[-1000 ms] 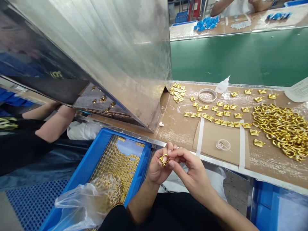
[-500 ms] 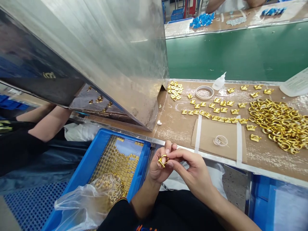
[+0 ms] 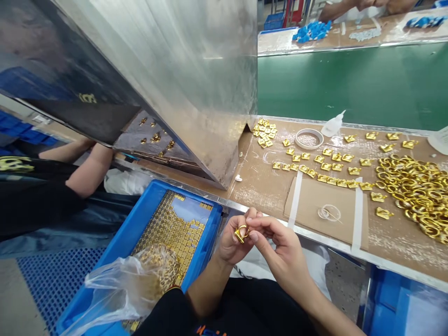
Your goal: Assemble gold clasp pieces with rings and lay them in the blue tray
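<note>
A gold-coloured ring [image 3: 241,234] with a flat, squarish top is held up in front of my body, just off the bench's near edge. My left hand [image 3: 231,242] is closed around it with the fingertips. From the other side, my right hand [image 3: 282,249] pinches the ring's band between thumb and forefinger. Beyond my hands, a cardboard pad [image 3: 315,205] taped with white strips carries a small clear dish [image 3: 329,213] with a thin stick in it. Rows of gold ring pieces [image 3: 327,179] stand behind the pad.
A heap of gold rings [image 3: 416,191] lies at right. A tape roll [image 3: 309,138] and a white squeeze bottle [image 3: 333,124] stand farther back. At left are a metal hood [image 3: 196,93], a blue tray [image 3: 115,254] of gold pieces and a plastic bag [image 3: 136,284]. A co-worker's arm [image 3: 91,170] is beside the hood.
The whole view has shifted, so the bench and its contents appear farther right. My hands keep the same hold on the ring.
</note>
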`<state>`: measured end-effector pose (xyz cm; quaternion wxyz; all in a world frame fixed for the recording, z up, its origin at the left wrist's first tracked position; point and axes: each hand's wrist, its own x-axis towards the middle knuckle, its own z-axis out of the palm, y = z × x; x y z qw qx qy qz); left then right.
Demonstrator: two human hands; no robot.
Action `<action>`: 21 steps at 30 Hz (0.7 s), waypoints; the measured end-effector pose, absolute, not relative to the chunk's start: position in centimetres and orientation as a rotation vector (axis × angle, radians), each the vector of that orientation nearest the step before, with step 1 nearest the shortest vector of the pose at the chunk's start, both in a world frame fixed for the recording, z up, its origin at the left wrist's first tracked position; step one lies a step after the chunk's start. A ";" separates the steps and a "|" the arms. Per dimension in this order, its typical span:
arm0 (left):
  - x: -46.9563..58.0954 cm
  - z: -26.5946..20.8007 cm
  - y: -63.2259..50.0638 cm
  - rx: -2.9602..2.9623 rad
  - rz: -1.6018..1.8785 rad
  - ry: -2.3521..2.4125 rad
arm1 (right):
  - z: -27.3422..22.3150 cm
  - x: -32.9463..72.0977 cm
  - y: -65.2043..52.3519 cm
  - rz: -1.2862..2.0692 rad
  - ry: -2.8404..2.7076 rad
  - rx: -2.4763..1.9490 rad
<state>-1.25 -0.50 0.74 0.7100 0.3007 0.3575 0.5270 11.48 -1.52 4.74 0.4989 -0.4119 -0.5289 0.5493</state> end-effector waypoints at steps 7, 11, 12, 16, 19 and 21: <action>-1.6 0.3 -0.5 0.741 1.188 0.809 | 4.7 11.0 -2.1 1.254 -1.321 -0.967; -1.8 0.0 -0.4 0.719 1.218 0.736 | 4.6 11.0 -2.4 1.176 -1.355 -0.948; -1.9 0.1 -0.4 0.719 1.227 0.729 | 4.5 11.0 -2.4 1.166 -1.363 -0.950; -2.1 0.4 -0.1 0.787 1.254 0.753 | 4.3 10.9 -2.5 1.179 -1.376 -0.945; -2.3 0.4 -0.1 0.847 1.258 0.733 | 3.9 10.8 -2.5 1.189 -1.365 -0.948; -2.5 0.3 -0.3 0.901 1.256 0.718 | 3.7 10.8 -2.6 1.233 -1.346 -0.947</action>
